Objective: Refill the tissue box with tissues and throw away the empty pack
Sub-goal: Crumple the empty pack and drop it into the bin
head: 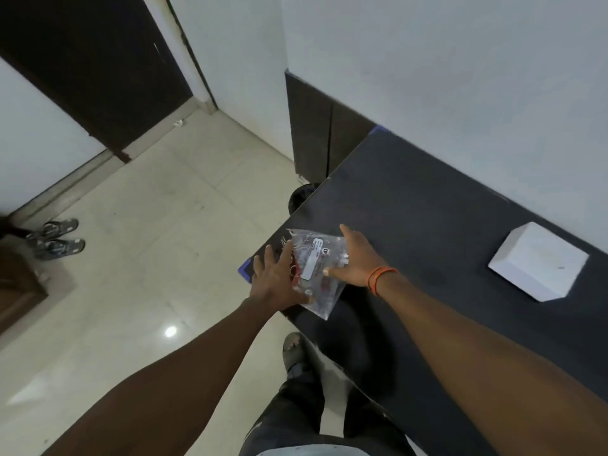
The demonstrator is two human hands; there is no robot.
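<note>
A clear plastic tissue pack with a white label and red print is at the near left corner of the dark table. It looks flat and crumpled. My left hand grips its left side with fingers spread over it. On the pack's right edge, my right hand pinches the plastic between thumb and fingers; an orange band is on that wrist. The white tissue box rests on the table far to the right, against the wall, apart from both hands.
A round black bin shows partly on the floor past the table's left edge. A dark cabinet stands behind it. A pair of sandals lies on the tiled floor at the left, near a dark door. My foot is beside the table.
</note>
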